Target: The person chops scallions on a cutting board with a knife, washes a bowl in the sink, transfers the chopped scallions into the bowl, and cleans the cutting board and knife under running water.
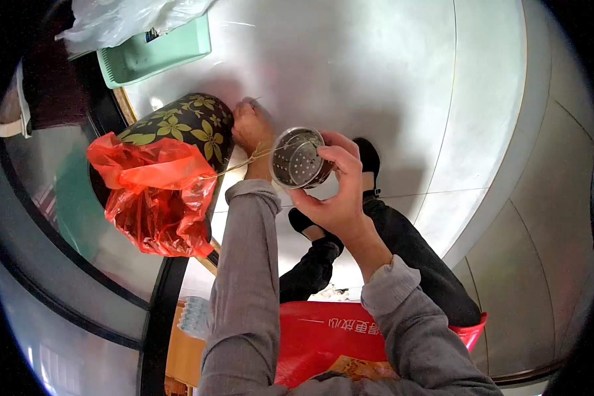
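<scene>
My right hand grips a round metal strainer cup by its side, thumb below and fingers above. The cup's perforated bottom shows through its open mouth. Just left of it, my left hand is closed beside the rounded end of a dark bin with yellow-green flowers. A thin tip sticks out above its fingers, but what they hold is too small to make out. Thin yellowish strands stretch from the bin's red plastic bag past my left wrist towards the cup.
A pale green basket with a clear plastic bag stands at the upper left. Below my arms is a red apron with printed characters. My feet in black shoes rest on white floor tiles. A black-framed glass panel borders the left.
</scene>
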`<state>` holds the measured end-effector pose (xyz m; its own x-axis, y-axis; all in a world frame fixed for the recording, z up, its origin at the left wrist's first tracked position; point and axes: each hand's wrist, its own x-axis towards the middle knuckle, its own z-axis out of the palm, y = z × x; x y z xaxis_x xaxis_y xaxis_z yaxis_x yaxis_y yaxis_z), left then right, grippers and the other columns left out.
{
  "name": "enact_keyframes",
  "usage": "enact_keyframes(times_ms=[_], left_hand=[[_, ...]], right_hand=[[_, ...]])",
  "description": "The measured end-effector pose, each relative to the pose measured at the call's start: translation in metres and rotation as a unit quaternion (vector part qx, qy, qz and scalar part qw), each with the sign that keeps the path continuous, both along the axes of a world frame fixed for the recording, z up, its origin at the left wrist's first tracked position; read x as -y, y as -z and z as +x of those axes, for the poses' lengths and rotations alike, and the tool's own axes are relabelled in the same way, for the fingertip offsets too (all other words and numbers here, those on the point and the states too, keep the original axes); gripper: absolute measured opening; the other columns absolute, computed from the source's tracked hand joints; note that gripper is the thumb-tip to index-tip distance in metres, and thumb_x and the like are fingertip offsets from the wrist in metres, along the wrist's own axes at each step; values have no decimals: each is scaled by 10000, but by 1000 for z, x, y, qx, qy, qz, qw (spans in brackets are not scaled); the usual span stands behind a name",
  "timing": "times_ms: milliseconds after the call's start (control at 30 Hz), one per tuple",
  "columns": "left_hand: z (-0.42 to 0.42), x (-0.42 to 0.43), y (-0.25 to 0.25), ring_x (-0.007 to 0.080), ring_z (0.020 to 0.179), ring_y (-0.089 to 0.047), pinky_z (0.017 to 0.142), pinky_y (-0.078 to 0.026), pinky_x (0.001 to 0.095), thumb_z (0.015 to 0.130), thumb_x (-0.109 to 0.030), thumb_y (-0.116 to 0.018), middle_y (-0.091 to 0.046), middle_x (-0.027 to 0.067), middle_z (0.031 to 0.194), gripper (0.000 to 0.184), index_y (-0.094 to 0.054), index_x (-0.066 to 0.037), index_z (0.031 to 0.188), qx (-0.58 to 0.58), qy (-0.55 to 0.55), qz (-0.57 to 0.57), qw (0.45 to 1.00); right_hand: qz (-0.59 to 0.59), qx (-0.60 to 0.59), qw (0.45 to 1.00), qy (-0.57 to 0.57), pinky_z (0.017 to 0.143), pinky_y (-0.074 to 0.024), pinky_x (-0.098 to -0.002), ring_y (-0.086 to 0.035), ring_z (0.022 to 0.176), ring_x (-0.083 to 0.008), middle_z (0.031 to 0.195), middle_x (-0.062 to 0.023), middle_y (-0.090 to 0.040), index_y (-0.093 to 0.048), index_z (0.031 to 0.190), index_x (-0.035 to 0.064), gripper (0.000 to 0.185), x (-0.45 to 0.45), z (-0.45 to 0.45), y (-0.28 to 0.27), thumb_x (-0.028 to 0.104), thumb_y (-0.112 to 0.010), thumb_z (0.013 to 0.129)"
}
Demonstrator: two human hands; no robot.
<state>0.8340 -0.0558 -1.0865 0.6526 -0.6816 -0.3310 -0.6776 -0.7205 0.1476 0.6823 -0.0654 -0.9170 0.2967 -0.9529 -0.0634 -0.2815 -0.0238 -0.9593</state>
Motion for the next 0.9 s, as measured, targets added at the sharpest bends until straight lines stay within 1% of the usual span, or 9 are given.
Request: enact_keyframes(times_ms=[100,167,333,467,533,600,667,800,900], left_hand=[[-15,-13,18,340,801,-619,673,-493,476,840,-262,-524,-607,170,876,228,-585,-44,816,47,5,10,999],[-11,-25,13,313,786,-626,668,-486,446,842,-290,-516,-615,163,824,262,-591,-39,832,-84,8,100,991],[-51,-118,-91,283,752,-614,657,-474,391,833,-228,-546,-610,156,788,213,-588,-22,861,-323,-160,-196,912],[-18,-110,-265,125,697,-529,637,-439,244,790,34,-611,-566,63,760,96,-581,0,875,-252,-163,-170,939],[13,-105,-299,42,593,-447,521,-383,186,894,-57,-555,-549,9,712,96,-528,-34,805,-179,-207,-263,925],[44,-88,-316,140,676,-532,626,-451,266,845,-41,-608,-560,62,721,82,-543,-2,811,-138,-187,-252,939],[80,-95,-287,258,702,-588,649,-478,324,804,-30,-608,-574,127,744,128,-596,-18,931,10,5,-126,992],[72,-47,-313,328,845,-607,735,-487,380,769,-17,-572,-610,163,942,517,-519,-137,1269,-128,82,-204,967],[66,-26,-316,332,949,-596,819,-465,392,806,-77,-517,-599,163,1090,490,-493,-159,1289,-365,23,-126,922]], right_hand=[[-7,5,1000,0,842,-488,-322,-499,1105,-261,1231,-182,-393,-350,1185,80,724,0,1,-5,4,-796,621],[-17,12,1000,-1,846,-485,-331,-499,1105,-270,1226,-185,-401,-352,1186,78,726,2,2,-10,9,-799,618],[-29,2,999,-30,881,-461,-375,-499,1103,-305,1208,-205,-441,-376,1175,69,717,0,19,-46,19,-800,599],[-62,16,995,-75,872,-454,-407,-518,1068,-334,1193,-213,-483,-415,1149,76,703,6,34,-92,16,-799,563],[-57,13,994,-94,844,-473,-415,-527,1048,-369,1192,-214,-473,-441,1132,76,643,5,37,-108,50,-785,589],[-44,13,993,-109,826,-486,-420,-536,1034,-385,1196,-210,-463,-453,1123,76,611,4,39,-121,67,-776,605],[-23,15,993,-116,818,-493,-421,-545,1025,-382,1206,-201,-453,-451,1124,79,605,1,41,-133,68,-774,613],[28,-24,987,-156,822,-493,-425,-542,1031,-374,1211,-190,-440,-457,1125,89,597,0,45,-148,68,-771,617],[-29,-34,983,-176,821,-494,-429,-540,1031,-373,1209,-184,-439,-465,1129,95,590,1,52,-148,64,-763,621]])
